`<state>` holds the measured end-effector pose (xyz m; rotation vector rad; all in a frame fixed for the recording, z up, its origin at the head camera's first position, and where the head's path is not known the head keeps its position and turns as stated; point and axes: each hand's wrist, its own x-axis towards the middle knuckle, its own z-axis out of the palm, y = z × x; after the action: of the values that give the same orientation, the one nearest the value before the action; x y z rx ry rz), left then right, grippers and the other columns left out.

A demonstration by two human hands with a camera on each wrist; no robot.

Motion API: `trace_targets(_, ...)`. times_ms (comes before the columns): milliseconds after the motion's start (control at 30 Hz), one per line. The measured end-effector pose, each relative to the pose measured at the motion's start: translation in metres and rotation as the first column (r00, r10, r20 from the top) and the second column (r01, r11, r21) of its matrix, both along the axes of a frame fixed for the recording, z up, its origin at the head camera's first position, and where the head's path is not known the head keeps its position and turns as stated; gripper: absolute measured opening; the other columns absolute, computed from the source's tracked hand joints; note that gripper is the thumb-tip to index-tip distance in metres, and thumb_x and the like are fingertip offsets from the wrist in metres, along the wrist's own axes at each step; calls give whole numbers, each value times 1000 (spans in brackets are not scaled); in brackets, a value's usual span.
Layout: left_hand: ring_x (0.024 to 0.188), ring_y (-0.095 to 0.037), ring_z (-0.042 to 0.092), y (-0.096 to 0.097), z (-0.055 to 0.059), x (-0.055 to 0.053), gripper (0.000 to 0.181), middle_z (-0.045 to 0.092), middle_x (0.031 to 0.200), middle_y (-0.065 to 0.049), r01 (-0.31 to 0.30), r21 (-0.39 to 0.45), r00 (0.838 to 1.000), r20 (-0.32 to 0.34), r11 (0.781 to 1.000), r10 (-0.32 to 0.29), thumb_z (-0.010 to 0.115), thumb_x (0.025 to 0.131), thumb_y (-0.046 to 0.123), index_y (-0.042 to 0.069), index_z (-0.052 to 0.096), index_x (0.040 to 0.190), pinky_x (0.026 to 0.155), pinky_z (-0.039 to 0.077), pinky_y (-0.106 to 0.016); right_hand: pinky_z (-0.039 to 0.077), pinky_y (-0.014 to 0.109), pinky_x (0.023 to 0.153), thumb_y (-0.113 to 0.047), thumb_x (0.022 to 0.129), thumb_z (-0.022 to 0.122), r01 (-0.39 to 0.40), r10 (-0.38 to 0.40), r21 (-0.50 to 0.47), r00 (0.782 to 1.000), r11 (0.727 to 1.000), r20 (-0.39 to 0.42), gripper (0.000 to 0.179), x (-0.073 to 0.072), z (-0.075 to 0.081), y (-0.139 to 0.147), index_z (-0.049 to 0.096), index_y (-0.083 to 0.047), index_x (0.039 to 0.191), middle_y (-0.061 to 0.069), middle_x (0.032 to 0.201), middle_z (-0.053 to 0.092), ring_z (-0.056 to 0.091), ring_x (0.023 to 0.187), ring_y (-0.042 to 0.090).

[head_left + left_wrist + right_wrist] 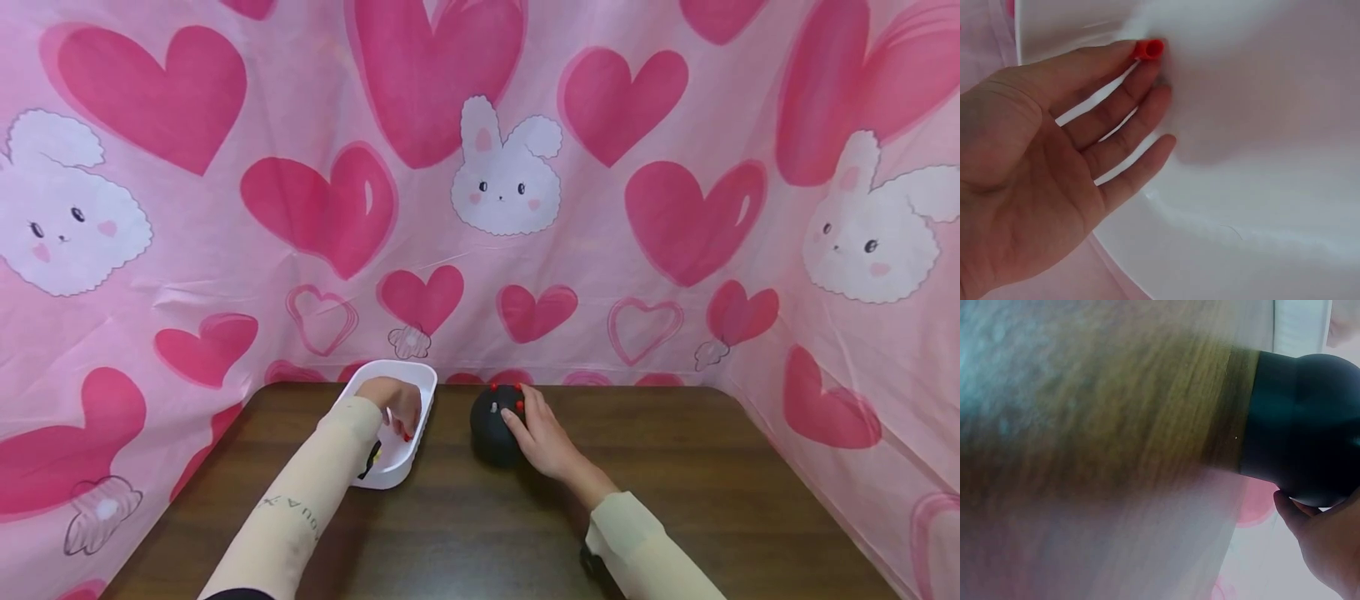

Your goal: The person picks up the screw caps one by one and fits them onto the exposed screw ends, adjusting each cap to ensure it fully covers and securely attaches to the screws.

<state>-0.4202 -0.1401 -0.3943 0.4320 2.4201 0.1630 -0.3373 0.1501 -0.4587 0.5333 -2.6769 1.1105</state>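
Inside a white tray [386, 478], my left hand [393, 400] pinches a small red hollow tube [1149, 49] between thumb and forefinger, its other fingers extended. To the tray's right on the table stands a black dome-shaped object [491, 442] with a wider round top and narrower base. A few small red pegs [520, 405] and one pale grey peg [493, 407] show on its top. My right hand [551, 437] holds the dome from the right, its thumb on the upper surface and fingers round the far side. Most of that hand is outside the right wrist view.
A brown wooden table [450, 542] bears the tray and dome. Pink cloth [330, 108] with hearts and rabbits hangs behind and at both sides. Something yellow and black [372, 457] shows beside the left wrist.
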Motion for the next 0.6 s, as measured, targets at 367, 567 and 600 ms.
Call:
trace_targets(367,100,-26,70,-21,7,-7,11,75,98,-8,-126,338,986,144,933,81,66,96,8,3,75,101,101,52,-47,37,62,113,-47,105,50,4,-4,1,1000,1000,6,70,-1,0,1,29,-4,156,20,152,40,43,137,38)
trace_targets(567,112,-36,65,-36,11,-8,17,73,106,-10,-169,483,979,182,859,90,61,98,8,1,72,108,103,51,-47,36,61,113,-48,105,50,-1,1,3,1000,1000,26,71,0,2,1,28,-4,157,19,153,40,43,137,37)
trace_targets(600,114,-38,64,-38,11,-9,17,73,107,-11,-169,506,980,181,846,87,61,98,7,0,71,109,103,51,-48,36,61,114,-48,105,50,-2,2,3,1000,1000,26,71,0,2,1,28,-4,157,19,152,40,43,137,37)
